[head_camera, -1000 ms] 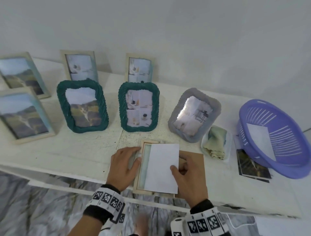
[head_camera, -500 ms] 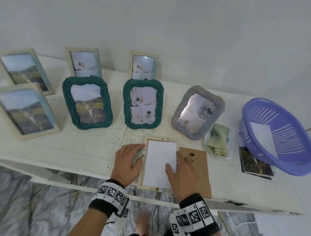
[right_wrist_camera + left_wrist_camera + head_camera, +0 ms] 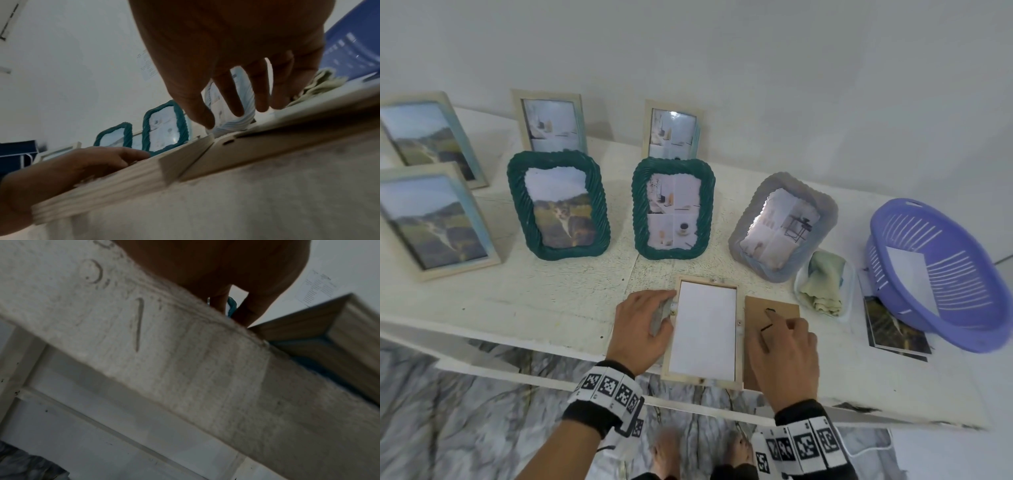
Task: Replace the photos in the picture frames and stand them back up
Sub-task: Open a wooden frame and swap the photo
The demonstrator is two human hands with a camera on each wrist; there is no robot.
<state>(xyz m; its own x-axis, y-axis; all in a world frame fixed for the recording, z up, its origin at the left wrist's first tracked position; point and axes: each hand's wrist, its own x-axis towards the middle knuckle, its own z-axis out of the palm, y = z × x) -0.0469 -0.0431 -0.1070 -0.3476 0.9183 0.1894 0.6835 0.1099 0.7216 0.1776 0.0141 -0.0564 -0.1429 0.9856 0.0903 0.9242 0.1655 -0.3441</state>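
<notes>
In the head view, the wooden frame (image 3: pixel 703 330) is seen lying face down at the table's (image 3: pixel 534 301) front edge, its near end overhanging that edge; a white photo back (image 3: pixel 703 329) is seated inside it; the frame's left side is steadied by the left hand (image 3: pixel 642 329), fingers loosely curled against the rail; the brown backing board (image 3: pixel 770 313) lies just right of the frame, and the right hand (image 3: pixel 784 356) is laid over it, fingers relaxed and slightly spread; if the board is dragged across carelessly, the photo could be pushed askew, and the overhanging frame could be tipped off the table.

In the left wrist view, the frame's corner (image 3: pixel 333 337) is shown projecting past the table edge; the fingers (image 3: pixel 246 311) are pressed beside it; whether anything is pinched cannot be told.

In the right wrist view, the fingers (image 3: pixel 232 97) hang spread above the board (image 3: pixel 267 146), holding nothing; a slipped lift could knock the grey frame (image 3: pixel 230 120) standing behind the wooden frame.
</notes>
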